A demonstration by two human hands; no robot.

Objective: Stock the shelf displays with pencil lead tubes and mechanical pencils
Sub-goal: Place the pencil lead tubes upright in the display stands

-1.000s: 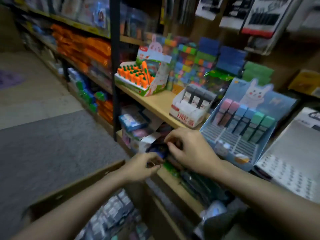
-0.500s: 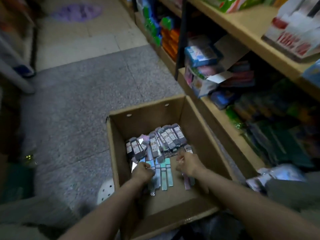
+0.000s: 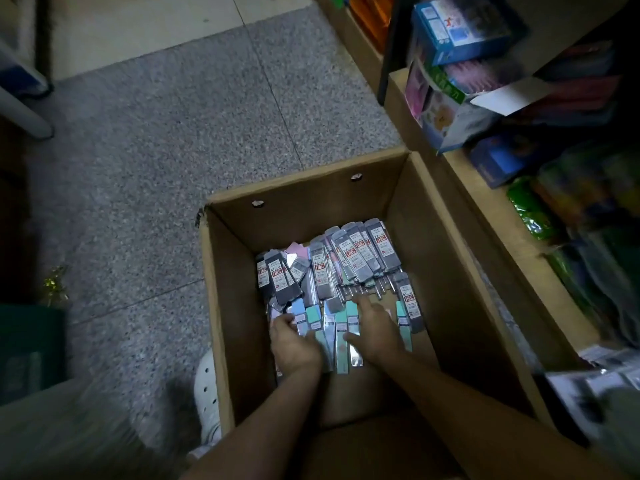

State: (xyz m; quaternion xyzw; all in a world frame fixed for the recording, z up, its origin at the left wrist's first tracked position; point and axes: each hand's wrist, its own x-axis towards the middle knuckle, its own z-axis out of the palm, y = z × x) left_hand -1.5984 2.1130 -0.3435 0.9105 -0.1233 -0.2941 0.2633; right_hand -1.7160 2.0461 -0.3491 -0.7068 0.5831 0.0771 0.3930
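An open cardboard box (image 3: 304,188) stands on the floor below me, against the shelf. Its bottom holds several grey carded lead tube packs (image 3: 360,254) with red labels, fanned toward the far side. Nearer me lie several slim pastel blue and teal packs (image 3: 341,337). Both my hands are inside the box. My left hand (image 3: 292,344) has its fingers curled down over the left pastel packs. My right hand (image 3: 375,329) lies flat on the packs with fingers stretched forward and thumb spread to the left.
A low wooden shelf (image 3: 485,209) runs along the box's right side, loaded with blue and pink boxes (image 3: 457,26) and green bags. My white shoe (image 3: 206,386) touches the box's left wall. A green bin (image 3: 31,348) sits at far left on the speckled floor.
A second ago both hands worked at the shelf edge; my view then dropped to the box. Since half a second ago my right hand's fingers have spread forward over the packs.
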